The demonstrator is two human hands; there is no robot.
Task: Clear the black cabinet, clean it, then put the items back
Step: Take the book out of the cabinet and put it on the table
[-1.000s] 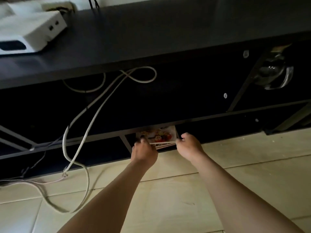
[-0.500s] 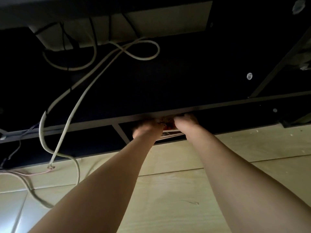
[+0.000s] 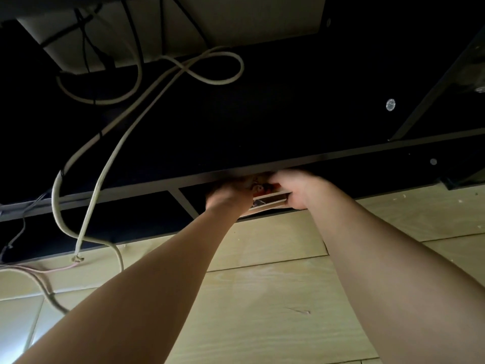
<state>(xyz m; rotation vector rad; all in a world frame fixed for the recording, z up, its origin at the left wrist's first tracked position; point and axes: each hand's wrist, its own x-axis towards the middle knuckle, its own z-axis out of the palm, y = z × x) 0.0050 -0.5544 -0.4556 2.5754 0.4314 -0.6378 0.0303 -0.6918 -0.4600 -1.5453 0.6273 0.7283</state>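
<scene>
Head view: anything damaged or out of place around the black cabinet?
Yes. A pale grey cable hangs loose across the open front of the black cabinet; its lower end, at the base, is cut, with frayed bare wires showing.

Arms outstretched; left hand (image 3: 230, 193), right hand (image 3: 298, 190) grip stack (image 3: 270, 200).

Black cabinet (image 3: 288, 114), low open shelf: left hand (image 3: 228, 195) and right hand (image 3: 296, 190) grip opposite ends of a stack of flat printed boards (image 3: 270, 199), blurred. White cables (image 3: 105, 164) hang left, reaching the pale tiled floor (image 3: 275, 298).
</scene>
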